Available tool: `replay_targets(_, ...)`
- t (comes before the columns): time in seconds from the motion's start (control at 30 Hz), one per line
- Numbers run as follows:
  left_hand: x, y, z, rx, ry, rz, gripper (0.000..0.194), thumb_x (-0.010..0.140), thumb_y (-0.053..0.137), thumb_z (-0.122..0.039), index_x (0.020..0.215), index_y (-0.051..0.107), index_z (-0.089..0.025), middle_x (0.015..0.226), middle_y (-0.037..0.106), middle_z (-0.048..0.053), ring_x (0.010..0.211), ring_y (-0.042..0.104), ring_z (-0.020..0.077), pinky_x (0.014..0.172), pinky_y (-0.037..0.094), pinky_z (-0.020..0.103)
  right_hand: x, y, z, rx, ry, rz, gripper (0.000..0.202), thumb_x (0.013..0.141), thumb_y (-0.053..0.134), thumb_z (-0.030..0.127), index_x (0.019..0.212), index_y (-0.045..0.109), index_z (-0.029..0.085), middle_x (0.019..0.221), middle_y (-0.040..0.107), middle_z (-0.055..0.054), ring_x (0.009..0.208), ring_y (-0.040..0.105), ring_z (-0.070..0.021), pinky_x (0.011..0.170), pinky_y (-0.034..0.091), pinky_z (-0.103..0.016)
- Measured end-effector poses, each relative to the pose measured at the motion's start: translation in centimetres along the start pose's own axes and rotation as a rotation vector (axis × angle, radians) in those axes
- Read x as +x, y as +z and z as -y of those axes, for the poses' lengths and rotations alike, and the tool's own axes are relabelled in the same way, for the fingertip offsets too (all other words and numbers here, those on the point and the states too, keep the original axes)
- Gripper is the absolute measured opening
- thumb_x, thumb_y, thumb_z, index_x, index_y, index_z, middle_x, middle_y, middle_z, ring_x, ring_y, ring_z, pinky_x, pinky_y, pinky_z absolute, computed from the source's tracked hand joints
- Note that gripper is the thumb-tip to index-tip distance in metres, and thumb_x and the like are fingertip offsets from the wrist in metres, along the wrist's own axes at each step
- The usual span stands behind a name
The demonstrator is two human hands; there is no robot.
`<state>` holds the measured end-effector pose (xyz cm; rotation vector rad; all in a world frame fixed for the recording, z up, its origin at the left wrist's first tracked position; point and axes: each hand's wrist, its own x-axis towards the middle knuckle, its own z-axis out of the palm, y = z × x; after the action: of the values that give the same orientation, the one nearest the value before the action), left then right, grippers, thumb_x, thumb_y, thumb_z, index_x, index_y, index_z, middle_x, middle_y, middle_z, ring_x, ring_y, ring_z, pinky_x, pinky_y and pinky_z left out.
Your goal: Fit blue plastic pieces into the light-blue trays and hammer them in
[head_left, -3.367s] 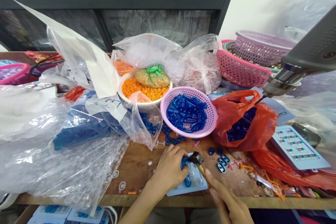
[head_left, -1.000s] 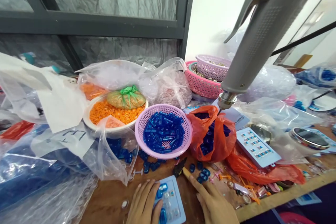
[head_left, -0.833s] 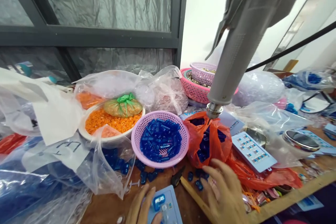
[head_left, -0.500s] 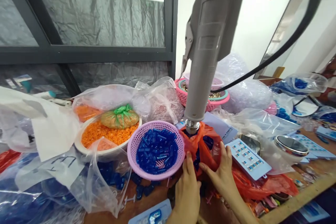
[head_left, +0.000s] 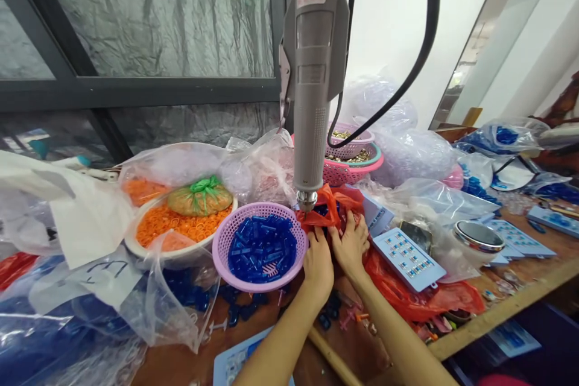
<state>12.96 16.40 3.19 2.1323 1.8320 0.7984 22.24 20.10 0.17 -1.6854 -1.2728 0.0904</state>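
The left hand (head_left: 318, 262) and right hand (head_left: 351, 244) touch the red bag (head_left: 332, 208) behind the electric screwdriver (head_left: 311, 90), fingertips partly hidden, so their grip cannot be told. The left forearm covers part of the blue panel (head_left: 226, 365).

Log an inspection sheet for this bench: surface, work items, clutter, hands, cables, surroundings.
Surface: brown wooden bench, small parts scattered on it.
Work items: red bag with blue pieces inside; power driver hanging above it.
Clutter: purple basket of blue pieces; white bowl of orange parts; wooden handle, its far end hidden.
Hands: left hand and right hand at the bag; grip unclear.
Cables: black cable looping beside the driver; damage, nothing seen.
Surroundings: dark-framed window behind, white wall beside it.
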Motion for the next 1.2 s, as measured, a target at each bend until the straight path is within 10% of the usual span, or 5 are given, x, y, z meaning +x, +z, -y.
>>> replay_targets(0.2, -2.6, -0.9, 0.7, -0.039, 0.051, 0.041, 0.069, 0.082, 0.041, 0.004, 0.148, 0.032, -0.017, 0.147, 0.044, 0.022, 0.135, 0.048, 0.0335, 0.11, 0.04, 0.053, -2.4, -3.8, -1.5, 0.03, -0.224, 0.051, 0.074, 0.087, 0.05, 0.057, 0.145, 0.039, 0.013, 0.15, 0.036, -0.025, 0.142, 0.029, -0.0386, 0.106, 0.033, -0.062)
replay_targets(0.33, -3.8, -1.8, 0.6, -0.066, 0.059, 0.097, 0.072, 0.08, 0.045, 0.004, 0.148, 0.033, -0.015, 0.147, 0.044, 0.022, 0.134, 0.049, 0.0329, 0.109, 0.044, 0.05, -7.1, -7.7, -2.7, 0.068, -0.364, 0.045, 0.038, 0.098, 0.046, 0.039, 0.127, 0.055, 0.017, 0.124, 0.06, -0.016, 0.121, 0.052, -0.0283, 0.101, 0.044, -0.048)
replay_targets(0.53, -7.5, -4.8, 1.2, -0.111, 0.065, 0.154, 0.069, 0.081, 0.056, -0.004, 0.146, 0.04, -0.02, 0.153, 0.042, 0.016, 0.134, 0.05, 0.0311, 0.109, 0.045, 0.047, -10.2, -8.3, -3.7, -0.004, -0.587, 0.466, 0.043, 0.082, 0.044, 0.003, 0.103, 0.074, 0.027, 0.1, 0.076, -0.004, 0.09, 0.063, -0.0252, 0.075, 0.052, -0.038)
replay_targets(0.87, -20.5, -10.5, 13.7, 0.06, 0.051, -0.219, 0.031, 0.096, 0.051, -0.039, 0.116, 0.07, -0.025, 0.117, 0.071, 0.008, 0.106, 0.07, 0.0248, 0.089, 0.061, 0.04, -9.5, -8.6, -2.5, 0.137, -0.36, 0.645, 0.029, 0.091, 0.046, 0.028, 0.099, 0.073, 0.019, 0.098, 0.076, -0.011, 0.088, 0.071, -0.0251, 0.08, 0.058, -0.038)
replay_targets(1.2, -25.5, -10.3, 14.8, 0.179, 0.075, -0.199, 0.047, 0.091, 0.055, -0.059, 0.127, 0.064, -0.029, 0.126, 0.068, 0.008, 0.113, 0.066, 0.0292, 0.09, 0.061, 0.043, -13.5, -8.8, 2.9, 0.184, -0.198, 0.961, 0.026, 0.082, 0.05, 0.033, 0.089, 0.071, 0.02, 0.073, 0.074, -0.003, 0.065, 0.07, -0.0207, 0.058, 0.054, -0.029)
